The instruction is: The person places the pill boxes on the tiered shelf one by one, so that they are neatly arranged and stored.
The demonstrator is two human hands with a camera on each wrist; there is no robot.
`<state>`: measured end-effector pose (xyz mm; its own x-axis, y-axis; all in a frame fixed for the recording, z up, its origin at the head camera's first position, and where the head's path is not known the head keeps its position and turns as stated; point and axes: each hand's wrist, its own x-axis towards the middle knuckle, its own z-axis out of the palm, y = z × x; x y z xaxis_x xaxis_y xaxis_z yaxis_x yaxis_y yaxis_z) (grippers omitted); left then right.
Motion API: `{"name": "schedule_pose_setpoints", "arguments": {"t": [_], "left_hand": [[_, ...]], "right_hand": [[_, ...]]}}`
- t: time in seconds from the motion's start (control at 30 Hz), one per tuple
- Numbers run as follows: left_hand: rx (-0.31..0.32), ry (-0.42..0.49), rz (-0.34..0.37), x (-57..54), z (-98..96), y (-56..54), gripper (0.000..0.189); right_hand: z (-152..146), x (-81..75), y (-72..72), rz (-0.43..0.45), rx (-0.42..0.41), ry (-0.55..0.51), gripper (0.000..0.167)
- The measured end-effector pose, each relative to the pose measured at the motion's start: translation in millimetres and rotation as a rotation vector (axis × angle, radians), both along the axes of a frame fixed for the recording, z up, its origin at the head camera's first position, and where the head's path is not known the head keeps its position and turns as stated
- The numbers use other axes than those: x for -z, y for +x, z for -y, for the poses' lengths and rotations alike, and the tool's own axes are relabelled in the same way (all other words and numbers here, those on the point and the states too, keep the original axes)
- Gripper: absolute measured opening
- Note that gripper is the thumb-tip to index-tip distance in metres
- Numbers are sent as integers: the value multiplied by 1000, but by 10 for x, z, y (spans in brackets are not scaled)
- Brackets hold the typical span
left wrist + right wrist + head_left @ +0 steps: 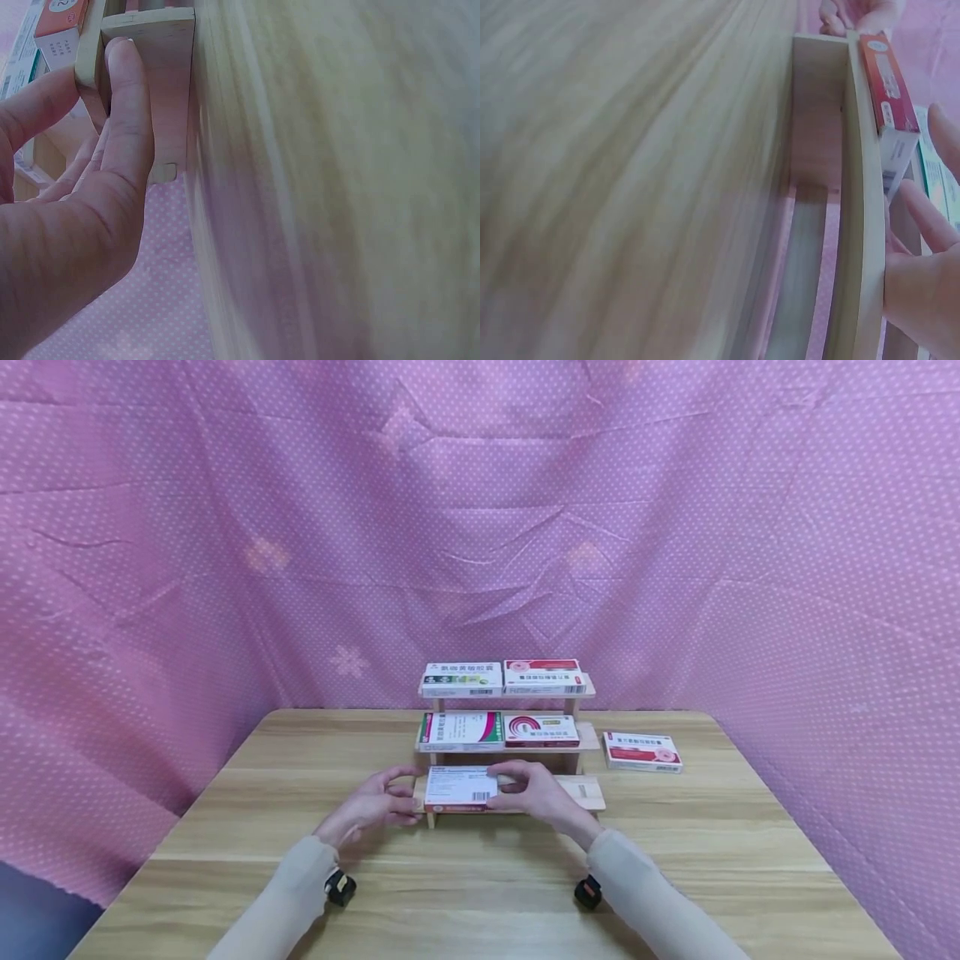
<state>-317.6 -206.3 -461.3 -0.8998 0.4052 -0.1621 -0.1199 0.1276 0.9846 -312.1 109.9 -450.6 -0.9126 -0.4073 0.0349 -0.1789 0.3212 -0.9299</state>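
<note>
A white medicine box with a red front side (461, 786) lies flat on the left part of the lowest step of a three-step wooden shelf (587, 792). My right hand (538, 795) holds the box at its right end, thumb by the near corner and index finger by the far one. In the right wrist view, the thumb tip meets the white end of that red-sided box (889, 94). My left hand (377, 806) grips the left end of the lowest step. The left wrist view shows the thumb over the board (91, 64) and a finger beneath it.
Two boxes, one white and green (462, 680) and one red and white (543, 677), lie on the top step. Two more (461, 731) fill the middle step. Another red-and-white box (642, 752) lies on the table (720, 860) right of the shelf. A pink curtain (480, 527) hangs behind.
</note>
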Motion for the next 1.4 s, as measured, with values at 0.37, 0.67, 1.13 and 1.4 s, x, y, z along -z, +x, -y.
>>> {"name": "schedule_pose_setpoints", "arguments": {"t": [0.37, 0.67, 1.13, 1.4], "left_hand": [[-12, -24, -2, -12, -3, 0, 71], [-13, -15, 0, -21, 1, 7, 73], [-15, -18, 9, 6, 1, 39, 73], [-5, -8, 13, -2, 6, 16, 73]], "right_hand": [[-315, -7, -4, 45, -10, -62, 46], [-628, -3, -21, 36, -53, -9, 37], [-1157, -34, -60, 54, -78, 4, 34], [-1446, -45, -130, 0, -88, -60, 39]]}}
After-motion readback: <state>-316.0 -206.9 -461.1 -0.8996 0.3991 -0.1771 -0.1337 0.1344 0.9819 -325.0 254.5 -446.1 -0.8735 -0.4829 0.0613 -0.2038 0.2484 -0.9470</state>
